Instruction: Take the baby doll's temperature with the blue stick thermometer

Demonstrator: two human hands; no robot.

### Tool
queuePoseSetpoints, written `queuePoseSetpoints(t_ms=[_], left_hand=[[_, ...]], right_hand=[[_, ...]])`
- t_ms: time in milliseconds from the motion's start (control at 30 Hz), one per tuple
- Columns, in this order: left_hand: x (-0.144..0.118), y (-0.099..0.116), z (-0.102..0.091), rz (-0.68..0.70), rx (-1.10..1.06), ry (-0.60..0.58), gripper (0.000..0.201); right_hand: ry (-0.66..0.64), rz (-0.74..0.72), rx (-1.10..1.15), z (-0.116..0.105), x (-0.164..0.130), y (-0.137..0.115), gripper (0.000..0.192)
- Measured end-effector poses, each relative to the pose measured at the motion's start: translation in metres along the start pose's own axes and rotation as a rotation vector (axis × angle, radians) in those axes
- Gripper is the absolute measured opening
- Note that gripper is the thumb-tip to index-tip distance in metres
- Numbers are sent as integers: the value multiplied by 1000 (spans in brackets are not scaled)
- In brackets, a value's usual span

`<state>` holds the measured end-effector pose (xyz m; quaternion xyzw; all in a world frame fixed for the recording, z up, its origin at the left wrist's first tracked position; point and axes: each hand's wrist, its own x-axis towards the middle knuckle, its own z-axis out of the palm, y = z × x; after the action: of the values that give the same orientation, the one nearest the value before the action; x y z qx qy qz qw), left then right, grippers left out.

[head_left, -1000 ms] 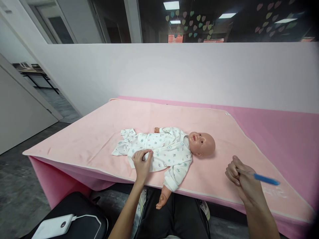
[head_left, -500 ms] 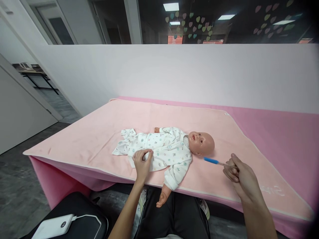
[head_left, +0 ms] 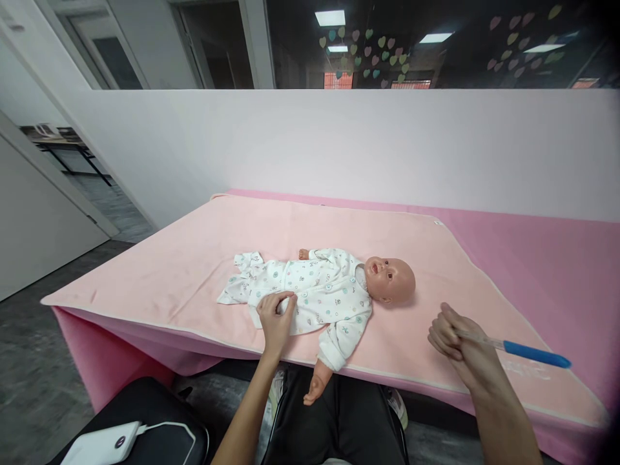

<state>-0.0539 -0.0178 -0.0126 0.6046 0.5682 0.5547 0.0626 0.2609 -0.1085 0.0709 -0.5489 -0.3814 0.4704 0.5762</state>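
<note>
A baby doll (head_left: pixel 390 280) lies on its back with its head to the right, in a white printed top (head_left: pixel 329 294) with matching trousers (head_left: pixel 268 276). One doll arm hangs over the table's front edge. My left hand (head_left: pixel 276 320) rests at the doll's waist, thumb and forefinger closed together on the hem of the top. To the right of the doll's head, above the cloth, my right hand (head_left: pixel 460 345) is closed round a slim stick with a blue end (head_left: pixel 535 354). Its clear shaft sticks out of the fist, and the blue end points right.
A peach cloth (head_left: pixel 159 258) with a pale border covers most of the pink-covered table (head_left: pixel 557 271). Behind it stands a white wall (head_left: pixel 363 148). At the lower left, a white power bank (head_left: pixel 104 444) with a cable lies on a black seat (head_left: pixel 150 407).
The stick has swung round in my right hand: its blue end pointed left toward the doll's head and now points right. My left hand and the doll stay in place.
</note>
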Motion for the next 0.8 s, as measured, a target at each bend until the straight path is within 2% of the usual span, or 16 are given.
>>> queuePoseSetpoints(t_ms=[100,267,367,467,567,700,733,800], left_hand=[[0,0,0,3,0,-1,12],[0,-1,0,7,11,-9,12],[1,-1,1,7,8,-2,13],[1,0,0,5,7,-3,13],[1,1,0,6,9,-13,14],[1,1,0,1,12,-14,14],[1,1,0,-3,15,-13,14],[1,1,0,-8,20,-10,15]], right_hand=[[138,-32,-125,0,0,1,50],[31,26,117,-1,-4,-6,51],[9,23,-1,-2,-4,-5,52],[132,-55,-213,0,-2,1,52],[156,-59,-161,1,-3,2,54],[3,22,-17,2,-7,-6,54],[2,13,-42,3,-7,-7,54],[105,-50,-153,4,-6,-6,54]])
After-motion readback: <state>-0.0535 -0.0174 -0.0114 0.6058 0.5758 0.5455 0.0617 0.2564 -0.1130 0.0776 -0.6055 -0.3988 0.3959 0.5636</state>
